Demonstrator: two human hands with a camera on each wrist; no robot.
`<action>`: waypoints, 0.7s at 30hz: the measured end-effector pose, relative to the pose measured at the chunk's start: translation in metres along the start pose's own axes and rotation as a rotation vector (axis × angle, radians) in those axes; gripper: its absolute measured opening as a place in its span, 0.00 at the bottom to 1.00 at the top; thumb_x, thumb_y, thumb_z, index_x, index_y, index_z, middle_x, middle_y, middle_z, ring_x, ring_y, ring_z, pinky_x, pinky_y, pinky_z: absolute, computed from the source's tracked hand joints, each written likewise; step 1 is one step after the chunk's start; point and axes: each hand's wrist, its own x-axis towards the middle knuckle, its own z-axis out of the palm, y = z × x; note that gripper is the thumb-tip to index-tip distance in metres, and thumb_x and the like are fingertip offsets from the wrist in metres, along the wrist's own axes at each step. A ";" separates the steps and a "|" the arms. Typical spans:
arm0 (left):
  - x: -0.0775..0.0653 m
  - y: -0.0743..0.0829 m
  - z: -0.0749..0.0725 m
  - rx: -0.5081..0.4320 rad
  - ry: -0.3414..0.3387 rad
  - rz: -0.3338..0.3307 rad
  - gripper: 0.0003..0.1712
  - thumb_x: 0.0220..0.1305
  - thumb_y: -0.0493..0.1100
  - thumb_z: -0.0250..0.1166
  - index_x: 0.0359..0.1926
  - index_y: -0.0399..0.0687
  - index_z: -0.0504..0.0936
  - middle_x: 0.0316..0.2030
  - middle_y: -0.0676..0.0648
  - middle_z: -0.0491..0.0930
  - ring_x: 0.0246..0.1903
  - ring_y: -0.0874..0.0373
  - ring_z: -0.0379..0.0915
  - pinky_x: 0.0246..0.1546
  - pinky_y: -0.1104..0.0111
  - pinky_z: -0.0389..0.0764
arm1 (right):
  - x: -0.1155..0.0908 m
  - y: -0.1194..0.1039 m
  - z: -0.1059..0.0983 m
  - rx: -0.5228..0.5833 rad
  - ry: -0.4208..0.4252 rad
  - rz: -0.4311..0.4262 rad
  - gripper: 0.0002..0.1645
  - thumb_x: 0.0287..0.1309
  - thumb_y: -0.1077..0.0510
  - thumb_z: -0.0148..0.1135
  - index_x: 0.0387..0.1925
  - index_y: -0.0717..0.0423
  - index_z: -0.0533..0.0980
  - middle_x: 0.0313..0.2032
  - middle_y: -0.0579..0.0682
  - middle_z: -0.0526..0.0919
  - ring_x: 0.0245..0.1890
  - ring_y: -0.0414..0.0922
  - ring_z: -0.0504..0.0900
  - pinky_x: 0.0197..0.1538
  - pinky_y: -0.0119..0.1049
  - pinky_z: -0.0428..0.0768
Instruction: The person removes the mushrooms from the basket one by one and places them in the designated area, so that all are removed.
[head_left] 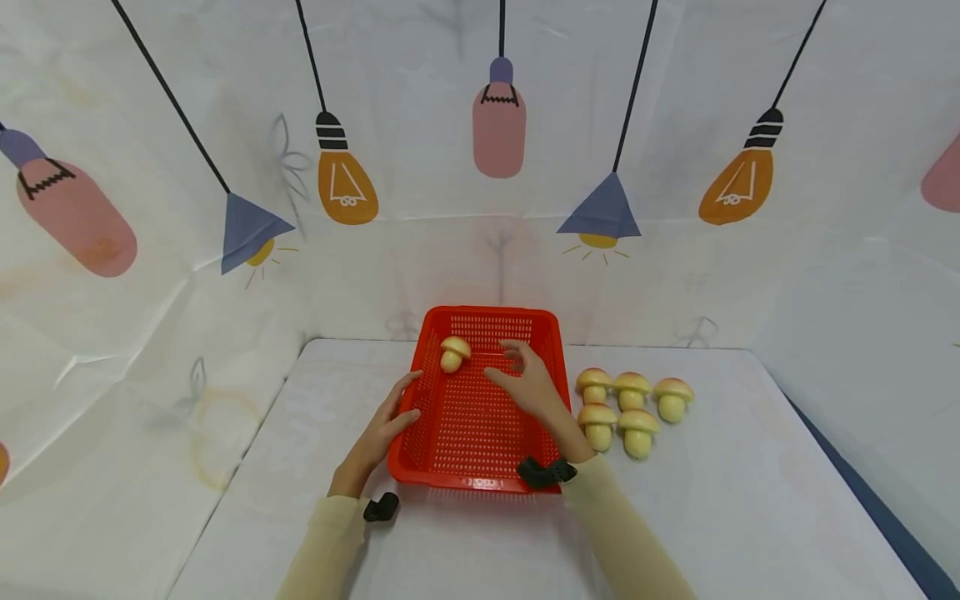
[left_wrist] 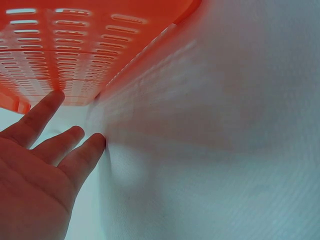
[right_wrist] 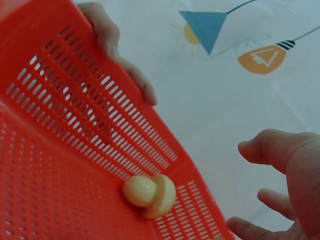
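A red perforated plastic basket [head_left: 480, 483] stands on the table, with one toy mushroom [head_left: 454, 354] in its far left corner. My left hand [head_left: 382, 429] is at the basket's left side, its thumb and a finger along the rim. In the left wrist view, the spread fingers [left_wrist: 37, 117] reach along the outer wall. Over the right part of the basket, my right hand [head_left: 531, 385] is held with thumb and fingers apart and nothing between them. In the right wrist view the mushroom [right_wrist: 150, 195] lies against the basket's corner walls.
Several more toy mushrooms [head_left: 632, 390] with yellow and reddish caps stand in a close group on the white table [head_left: 712, 500], right of the basket. Behind the table hangs a pale cloth [head_left: 435, 258] printed with lamps and bulbs.
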 end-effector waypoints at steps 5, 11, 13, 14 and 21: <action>0.001 -0.002 0.000 0.006 0.003 0.007 0.38 0.75 0.36 0.51 0.81 0.47 0.50 0.71 0.26 0.59 0.62 0.28 0.66 0.55 0.55 0.81 | 0.003 -0.002 0.005 0.012 0.005 -0.005 0.37 0.66 0.50 0.67 0.72 0.50 0.67 0.70 0.62 0.70 0.71 0.65 0.68 0.66 0.62 0.72; 0.000 -0.001 -0.001 -0.001 0.000 0.006 0.38 0.75 0.38 0.52 0.81 0.47 0.49 0.71 0.26 0.59 0.61 0.29 0.67 0.55 0.56 0.81 | 0.010 -0.002 0.011 -0.007 -0.005 0.010 0.37 0.67 0.49 0.67 0.73 0.50 0.65 0.71 0.61 0.69 0.71 0.64 0.68 0.65 0.61 0.73; 0.000 -0.001 -0.001 -0.001 -0.001 0.008 0.39 0.75 0.39 0.52 0.81 0.47 0.49 0.71 0.26 0.59 0.62 0.28 0.67 0.55 0.56 0.80 | 0.013 -0.002 0.012 -0.015 -0.011 0.020 0.38 0.67 0.48 0.67 0.73 0.49 0.65 0.71 0.62 0.68 0.71 0.64 0.67 0.65 0.61 0.73; 0.000 -0.001 -0.001 0.000 -0.001 0.010 0.39 0.75 0.39 0.53 0.81 0.46 0.49 0.71 0.26 0.59 0.62 0.28 0.67 0.55 0.55 0.80 | 0.015 -0.002 0.014 -0.021 -0.014 0.024 0.38 0.67 0.48 0.67 0.73 0.49 0.65 0.71 0.62 0.68 0.71 0.64 0.67 0.65 0.61 0.73; 0.000 0.001 0.001 -0.004 0.002 -0.005 0.38 0.75 0.37 0.52 0.81 0.51 0.50 0.72 0.28 0.59 0.63 0.28 0.66 0.56 0.53 0.80 | 0.029 0.006 0.023 -0.066 -0.038 0.041 0.40 0.66 0.49 0.67 0.74 0.53 0.63 0.71 0.64 0.67 0.70 0.64 0.68 0.64 0.62 0.73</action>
